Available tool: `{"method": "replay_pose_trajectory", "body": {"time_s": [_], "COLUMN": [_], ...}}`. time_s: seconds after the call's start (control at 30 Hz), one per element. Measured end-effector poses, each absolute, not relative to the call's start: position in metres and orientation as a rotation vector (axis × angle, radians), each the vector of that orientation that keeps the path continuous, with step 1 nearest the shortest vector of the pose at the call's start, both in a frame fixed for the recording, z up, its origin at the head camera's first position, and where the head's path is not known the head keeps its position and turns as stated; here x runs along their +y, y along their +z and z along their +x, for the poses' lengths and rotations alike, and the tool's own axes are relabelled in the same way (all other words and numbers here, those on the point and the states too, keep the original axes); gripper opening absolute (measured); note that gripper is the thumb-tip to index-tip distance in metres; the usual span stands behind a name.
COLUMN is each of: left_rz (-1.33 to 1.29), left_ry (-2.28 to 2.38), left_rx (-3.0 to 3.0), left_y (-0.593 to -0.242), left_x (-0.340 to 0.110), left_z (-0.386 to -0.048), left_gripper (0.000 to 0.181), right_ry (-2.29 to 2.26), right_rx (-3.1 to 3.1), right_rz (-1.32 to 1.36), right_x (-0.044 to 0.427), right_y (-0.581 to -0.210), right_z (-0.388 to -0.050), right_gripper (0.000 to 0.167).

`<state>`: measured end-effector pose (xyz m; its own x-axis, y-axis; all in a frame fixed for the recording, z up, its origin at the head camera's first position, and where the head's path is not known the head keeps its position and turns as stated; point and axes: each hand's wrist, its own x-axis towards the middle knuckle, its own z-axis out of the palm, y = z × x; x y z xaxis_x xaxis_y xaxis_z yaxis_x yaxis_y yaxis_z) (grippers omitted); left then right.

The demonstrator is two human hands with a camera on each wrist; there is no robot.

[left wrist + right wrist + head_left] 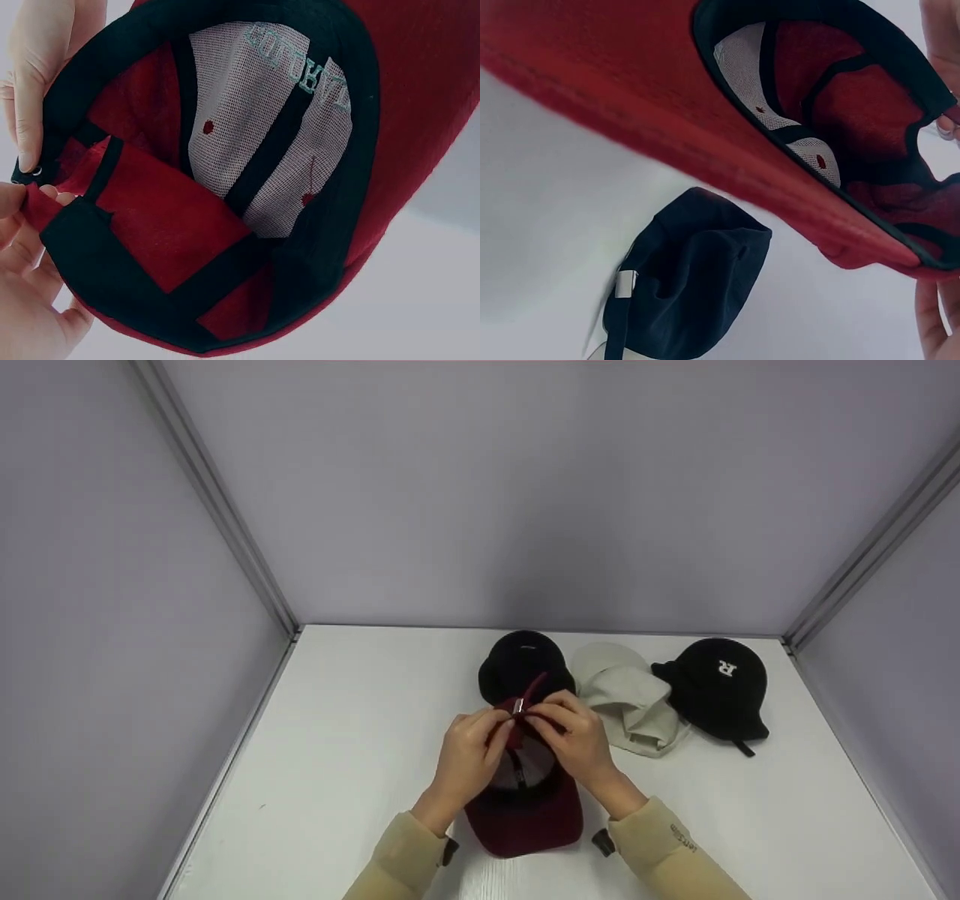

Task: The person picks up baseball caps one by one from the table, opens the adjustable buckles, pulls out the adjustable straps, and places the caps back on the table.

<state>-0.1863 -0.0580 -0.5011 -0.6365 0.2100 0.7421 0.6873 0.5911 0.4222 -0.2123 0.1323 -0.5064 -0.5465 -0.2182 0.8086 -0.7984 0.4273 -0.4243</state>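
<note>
A dark red baseball cap point(529, 829) is held with its inside facing up and its brim towards me. At its back, a thin strap with a silver buckle point(519, 706) lies between my hands, its loose end sticking up. My left hand point(466, 754) pinches the strap on the left side of the buckle. From the right, my right hand point(576, 739) pinches it with thumb and fingers. The cap's white mesh lining point(251, 112) and dark sweatband point(364, 135) show in the left wrist view. Fingers partly cover the strap.
Behind the red cap sits a black hat point(521, 660). To the right lies a crumpled cream cap point(630, 701), touching a black cap with a white R point(716, 690) and a strap hanging off. Grey panels point(480, 495) enclose the white table point(337, 720) on three sides.
</note>
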Motion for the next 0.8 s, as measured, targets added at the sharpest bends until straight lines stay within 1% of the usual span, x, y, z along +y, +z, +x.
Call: {"method": "replay_pose_trajectory", "body": {"time_s": [0.13,0.27,0.4,0.5,0.7,0.8], "left_rz": [-0.701,-0.692,-0.687,-0.683,-0.653,-0.639], "left_ry": [-0.906,-0.883,-0.865,-0.853,-0.872,-0.864], "left_rx": [-2.148,-2.144,-2.150,-2.147,-2.138,-2.133], "left_y": [-0.500,-0.500,-0.500,-0.501,-0.502,-0.501], "left_x": [-0.059,-0.061,-0.063,-0.064,-0.062,-0.060], "left_z": [-0.184,-0.181,-0.178,-0.176,-0.177,-0.178], "left_gripper": [0.003,0.006,0.003,0.006,0.004,0.008], "right_ry": [1.048,0.994,0.982,0.978,0.988,0.996], "right_rx": [-1.986,-1.962,-1.955,-1.946,-1.905,-1.895], "right_rz": [0.856,0.867,0.868,0.872,0.911,0.929], "right_x": [0.132,0.133,0.133,0.133,0.132,0.131], "right_y": [-0.506,-0.505,-0.506,-0.506,-0.506,-0.506], "right_z": [-0.212,-0.213,-0.212,-0.212,-0.212,-0.212], "right_gripper": [0.015,0.014,0.013,0.013,0.014,0.015]}}
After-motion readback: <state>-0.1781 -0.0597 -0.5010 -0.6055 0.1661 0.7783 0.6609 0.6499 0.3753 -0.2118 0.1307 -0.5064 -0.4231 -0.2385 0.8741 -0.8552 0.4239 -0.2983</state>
